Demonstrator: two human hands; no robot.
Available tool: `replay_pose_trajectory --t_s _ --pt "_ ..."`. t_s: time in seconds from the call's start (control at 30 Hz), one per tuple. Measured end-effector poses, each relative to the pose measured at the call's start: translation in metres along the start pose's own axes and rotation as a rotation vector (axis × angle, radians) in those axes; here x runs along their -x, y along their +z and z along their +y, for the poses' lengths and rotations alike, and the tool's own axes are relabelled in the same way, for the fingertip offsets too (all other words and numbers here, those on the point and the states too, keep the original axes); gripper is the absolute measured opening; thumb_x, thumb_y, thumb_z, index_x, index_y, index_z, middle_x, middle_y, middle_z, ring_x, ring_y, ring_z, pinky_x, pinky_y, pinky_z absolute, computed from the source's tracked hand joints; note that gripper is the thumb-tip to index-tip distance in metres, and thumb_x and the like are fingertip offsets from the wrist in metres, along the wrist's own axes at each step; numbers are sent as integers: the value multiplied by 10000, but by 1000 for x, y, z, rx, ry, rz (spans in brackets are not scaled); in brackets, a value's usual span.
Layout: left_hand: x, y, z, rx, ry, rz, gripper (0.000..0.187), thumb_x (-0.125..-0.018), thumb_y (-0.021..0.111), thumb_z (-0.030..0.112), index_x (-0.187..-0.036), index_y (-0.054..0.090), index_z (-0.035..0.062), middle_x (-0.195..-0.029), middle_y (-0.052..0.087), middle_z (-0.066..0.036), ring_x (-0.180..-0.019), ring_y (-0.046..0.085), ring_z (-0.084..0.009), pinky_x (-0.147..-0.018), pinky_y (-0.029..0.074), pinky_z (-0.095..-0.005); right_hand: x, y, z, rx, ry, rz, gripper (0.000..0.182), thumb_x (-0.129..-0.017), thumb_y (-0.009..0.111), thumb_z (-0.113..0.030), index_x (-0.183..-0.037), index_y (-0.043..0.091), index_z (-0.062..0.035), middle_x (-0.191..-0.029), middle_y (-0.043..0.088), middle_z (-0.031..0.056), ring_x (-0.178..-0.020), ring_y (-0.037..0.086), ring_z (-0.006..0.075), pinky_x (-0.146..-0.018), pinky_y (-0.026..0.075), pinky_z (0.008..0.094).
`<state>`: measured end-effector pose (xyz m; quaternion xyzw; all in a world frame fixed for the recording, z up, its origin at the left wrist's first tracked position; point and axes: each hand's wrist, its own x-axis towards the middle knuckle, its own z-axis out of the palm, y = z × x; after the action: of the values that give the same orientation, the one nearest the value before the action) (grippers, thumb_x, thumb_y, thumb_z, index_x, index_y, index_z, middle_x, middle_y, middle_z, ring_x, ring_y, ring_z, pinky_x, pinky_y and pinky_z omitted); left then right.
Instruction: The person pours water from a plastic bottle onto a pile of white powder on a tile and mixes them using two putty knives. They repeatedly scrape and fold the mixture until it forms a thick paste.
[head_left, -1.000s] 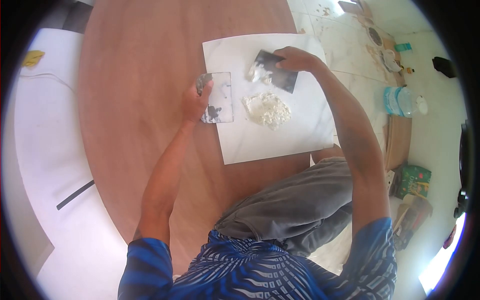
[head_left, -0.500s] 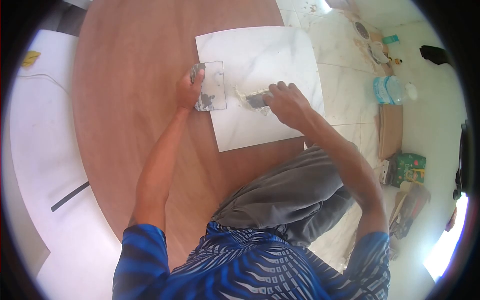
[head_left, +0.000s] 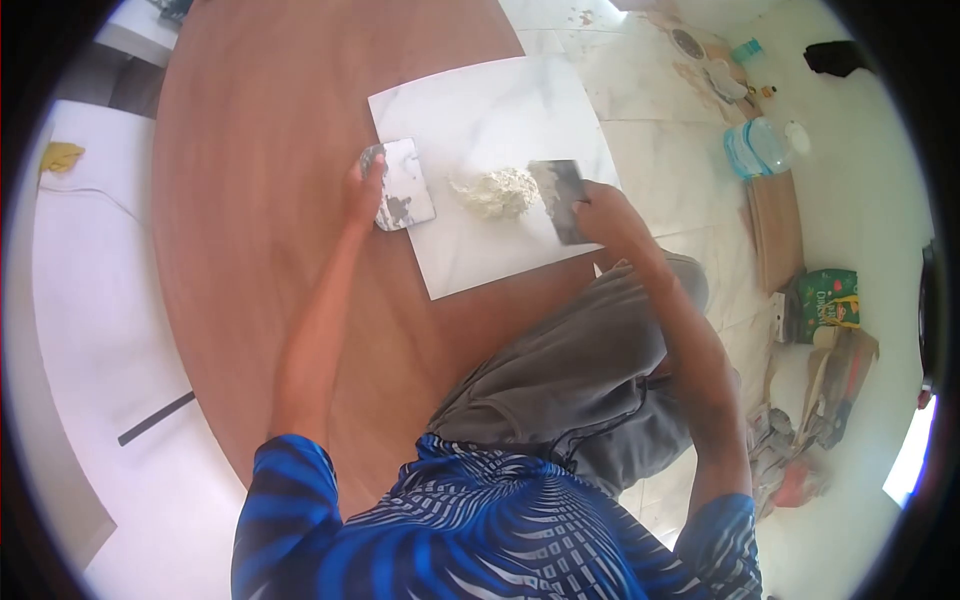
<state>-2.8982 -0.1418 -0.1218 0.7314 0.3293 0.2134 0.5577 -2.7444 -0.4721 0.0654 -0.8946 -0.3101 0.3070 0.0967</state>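
A white marbled tile (head_left: 480, 110) lies on the brown wooden surface, with a pale, rough heap of paste (head_left: 502, 192) near its middle. My left hand (head_left: 364, 186) grips a white plate smeared with grey (head_left: 405, 180) at the tile's left edge, thumb on top. Right of the heap, my right hand (head_left: 603, 212) is closed on a dark flat scraper blade (head_left: 560, 200), its face spotted with paste. The blade is over the right part of the tile, beside the paste.
The curved brown board (head_left: 260, 200) spreads under the tile. Along the right wall are a water bottle (head_left: 757, 148), cardboard (head_left: 775, 230) and a green bag (head_left: 829, 298). A dark strip (head_left: 156, 418) and yellow cloth (head_left: 62, 156) lie on the white surface at left.
My right hand has moved right, off the paste, and the blade now shows its broad face. The paste is more heaped and fully visible. The left plate is tilted differently. The whole view has shifted slightly.
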Motion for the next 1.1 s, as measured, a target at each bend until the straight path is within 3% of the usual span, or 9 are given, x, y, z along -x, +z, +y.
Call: replay_pose_trajectory --t_s 0.13,0.3,0.33,0.4,0.47,0.6,0.67,0.83,1.1 --pt "12 -4 23 25 -35 -2 339 -982 577 308 -1049 656 -14 -894 671 -52 -823 607 -132 -753 491 -322 -30 42 93 -1009 100 -77 331 -875 661 -136 -1125 614 75 -997 652 179 -925 646 248 -706 541 427" --pt "21 1 21 158 -148 20 348 -992 569 299 -1106 632 -23 -949 674 -56 -859 614 -134 -794 501 -319 -55 29 101 -475 -43 -195 280 -864 682 -115 -1071 621 64 -966 613 132 -865 617 272 -729 546 461" --pt "21 1 19 142 -178 18 345 -994 566 294 -1119 629 -22 -960 674 -57 -866 616 -134 -803 502 -318 -74 32 103 -102 -326 -199 282 -866 679 -118 -1070 616 67 -976 609 135 -861 613 273 -737 542 469" --pt "21 -1 33 131 -204 11 340 -996 563 284 -1136 624 -19 -979 675 -57 -882 617 -134 -817 503 -319 -90 36 95 -176 -306 -148 278 -855 675 -119 -1049 611 71 -958 607 132 -855 609 269 -750 532 471" --pt "17 3 30 149 -235 -1 333 -996 562 273 -1146 623 -18 -997 674 -58 -900 617 -135 -828 502 -323 -120 59 70 -1057 331 -68 264 -832 672 -115 -1009 611 72 -901 614 123 -849 609 261 -760 518 459" --pt "14 1 21 207 -308 -20 324 -1002 546 244 -1182 612 -18 -1042 672 -60 -959 613 -139 -874 487 -319 -127 25 18 -581 41 -49 260 -818 571 -136 -1002 649 30 -828 670 136 -828 679 241 -694 558 363" --pt "19 1 32 221 -303 -9 333 -1003 559 251 -1200 605 -13 -1074 669 -59 -964 616 -137 -871 492 -312 -117 34 -14 -60 -84 233 263 -818 553 -107 -1026 672 0 -980 692 151 -942 676 339 -789 551 451" --pt "16 3 19 270 -258 -9 303 -1009 527 217 -1189 614 -10 -1057 667 -53 -959 608 -129 -882 480 -304 -116 101 -38 593 -290 420 192 -846 600 -121 -988 715 -61 -1040 595 104 -971 563 290 -712 495 411" --pt "18 1 8 322 -331 -14 299 -1005 539 221 -1177 619 -10 -1048 666 -41 -942 604 -120 -864 480 -301 -109 41 -51 617 -251 254 189 -834 578 -63 -982 679 -2 -1046 587 101 -991 552 248 -780 486 380"
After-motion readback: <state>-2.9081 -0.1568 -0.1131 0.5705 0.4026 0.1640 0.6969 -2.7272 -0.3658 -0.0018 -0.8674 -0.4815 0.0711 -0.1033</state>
